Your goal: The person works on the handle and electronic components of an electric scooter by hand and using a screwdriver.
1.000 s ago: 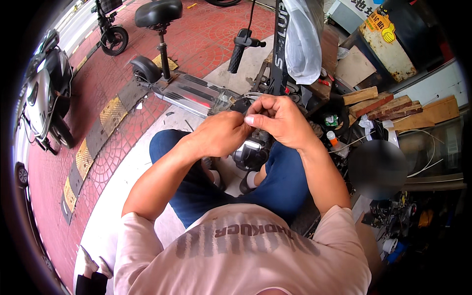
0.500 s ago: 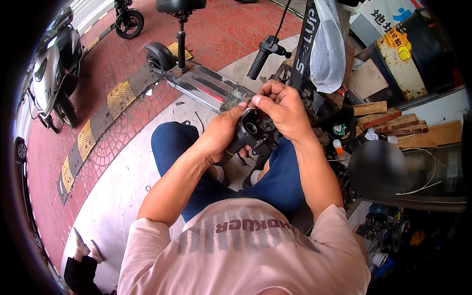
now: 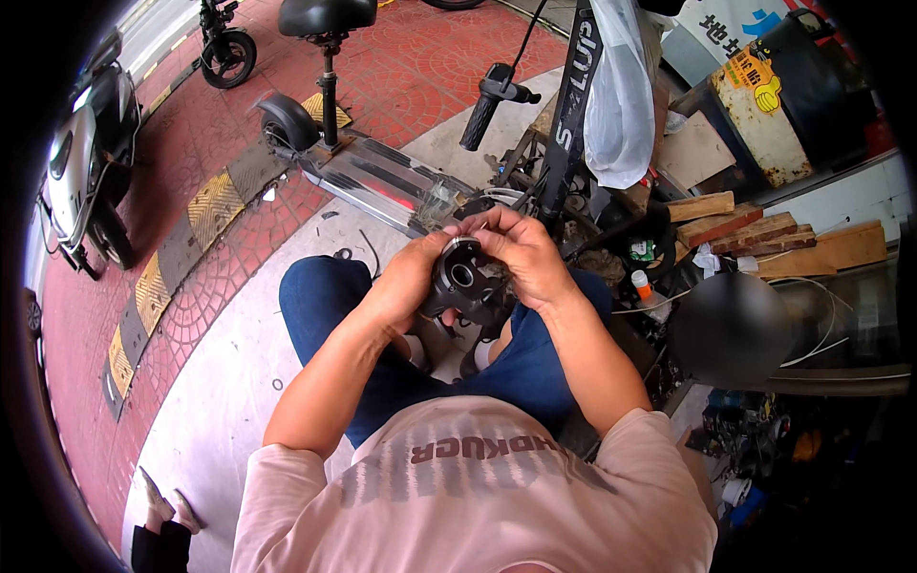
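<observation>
Between my knees I hold a black part with a round, metal-rimmed hole [image 3: 462, 275]. My left hand [image 3: 403, 279] is closed around its left side, thumb up at the top edge. My right hand [image 3: 527, 256] is closed in a pinch at the part's upper right, fingertips beside the left thumb. Whatever those right fingertips grip is too small or hidden to name. Just beyond my hands lies the long deck of an electric scooter [image 3: 387, 181], with loose wires [image 3: 441, 205] bunched at its near end.
The scooter's black stem [image 3: 573, 105] rises ahead right, with a handlebar grip [image 3: 480, 119] and a white plastic bag [image 3: 619, 115]. Wood pieces [image 3: 735, 229] and an orange-capped bottle [image 3: 642, 284] lie right. A parked motor scooter [image 3: 81, 172] stands left; someone's shoes [image 3: 170, 504] show lower left.
My right hand has come down closer to the part's top, its raised fingers now lower. The part is slightly turned in my left hand. The whole view has shifted a little.
</observation>
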`<state>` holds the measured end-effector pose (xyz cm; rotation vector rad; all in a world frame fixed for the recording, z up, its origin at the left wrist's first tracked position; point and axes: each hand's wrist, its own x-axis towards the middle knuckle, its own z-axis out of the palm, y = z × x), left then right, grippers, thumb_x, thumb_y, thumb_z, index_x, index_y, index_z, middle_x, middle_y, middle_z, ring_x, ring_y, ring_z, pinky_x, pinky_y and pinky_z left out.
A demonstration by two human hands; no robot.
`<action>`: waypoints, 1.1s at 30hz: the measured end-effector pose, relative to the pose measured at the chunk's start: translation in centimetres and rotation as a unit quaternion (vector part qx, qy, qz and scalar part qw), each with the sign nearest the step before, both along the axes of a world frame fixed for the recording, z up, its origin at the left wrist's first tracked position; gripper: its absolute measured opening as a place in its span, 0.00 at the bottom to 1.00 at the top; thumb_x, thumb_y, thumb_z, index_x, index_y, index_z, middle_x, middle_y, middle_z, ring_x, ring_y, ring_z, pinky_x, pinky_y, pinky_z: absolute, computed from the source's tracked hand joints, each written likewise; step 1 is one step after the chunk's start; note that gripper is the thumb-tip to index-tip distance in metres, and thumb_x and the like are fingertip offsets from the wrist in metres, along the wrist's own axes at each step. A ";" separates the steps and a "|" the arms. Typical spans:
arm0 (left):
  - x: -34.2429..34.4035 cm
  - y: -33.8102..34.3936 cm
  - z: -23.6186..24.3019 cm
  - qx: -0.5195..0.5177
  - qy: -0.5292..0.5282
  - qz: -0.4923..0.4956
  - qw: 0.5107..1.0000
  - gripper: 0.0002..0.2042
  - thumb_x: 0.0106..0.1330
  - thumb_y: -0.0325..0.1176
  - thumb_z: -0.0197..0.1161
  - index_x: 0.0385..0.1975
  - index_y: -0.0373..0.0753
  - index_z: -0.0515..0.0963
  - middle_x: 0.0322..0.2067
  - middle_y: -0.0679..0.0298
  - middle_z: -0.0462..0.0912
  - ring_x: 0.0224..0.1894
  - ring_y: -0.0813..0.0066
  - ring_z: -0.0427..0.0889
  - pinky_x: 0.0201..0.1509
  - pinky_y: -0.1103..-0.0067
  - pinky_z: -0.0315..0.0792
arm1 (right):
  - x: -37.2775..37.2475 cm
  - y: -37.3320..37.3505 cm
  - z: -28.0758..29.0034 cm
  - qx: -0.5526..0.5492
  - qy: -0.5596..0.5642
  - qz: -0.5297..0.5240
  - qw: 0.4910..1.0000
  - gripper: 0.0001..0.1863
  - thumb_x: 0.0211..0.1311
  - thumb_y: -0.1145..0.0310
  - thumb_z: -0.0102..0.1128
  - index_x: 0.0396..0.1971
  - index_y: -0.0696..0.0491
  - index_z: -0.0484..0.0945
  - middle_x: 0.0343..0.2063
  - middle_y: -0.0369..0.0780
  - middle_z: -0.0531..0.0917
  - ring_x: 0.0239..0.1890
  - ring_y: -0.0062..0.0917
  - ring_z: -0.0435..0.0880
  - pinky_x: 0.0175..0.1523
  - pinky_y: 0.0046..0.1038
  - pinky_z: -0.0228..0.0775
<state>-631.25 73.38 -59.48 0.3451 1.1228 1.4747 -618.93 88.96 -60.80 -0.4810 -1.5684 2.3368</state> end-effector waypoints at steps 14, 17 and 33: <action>-0.3 0.2 -0.5 0.078 -0.010 0.076 0.994 0.22 0.67 0.38 0.58 0.59 0.34 0.71 0.37 0.56 0.82 0.34 0.68 0.82 0.41 0.73 0.78 | 1.7 -0.3 5.9 0.288 -0.051 0.008 0.956 0.11 0.66 0.76 0.65 0.47 0.59 0.81 0.27 0.36 0.85 0.27 0.11 0.78 0.33 0.16 0.67; 0.2 0.1 -0.3 0.094 0.067 0.085 0.990 0.24 0.63 0.29 0.60 0.60 0.32 0.69 0.37 0.58 0.81 0.34 0.71 0.81 0.41 0.75 0.78 | 1.3 -1.0 6.1 0.229 -0.080 0.042 0.969 0.07 0.66 0.75 0.67 0.41 0.58 0.79 0.25 0.36 0.86 0.25 0.11 0.78 0.30 0.15 0.66; 1.2 -0.2 -1.2 0.155 0.320 0.197 0.913 0.27 0.60 0.28 0.68 0.60 0.32 0.69 0.45 0.60 0.80 0.46 0.74 0.80 0.52 0.75 0.76 | 1.2 -1.7 5.7 0.148 -0.059 0.034 0.987 0.05 0.67 0.74 0.65 0.39 0.58 0.79 0.24 0.39 0.86 0.20 0.10 0.74 0.25 0.15 0.64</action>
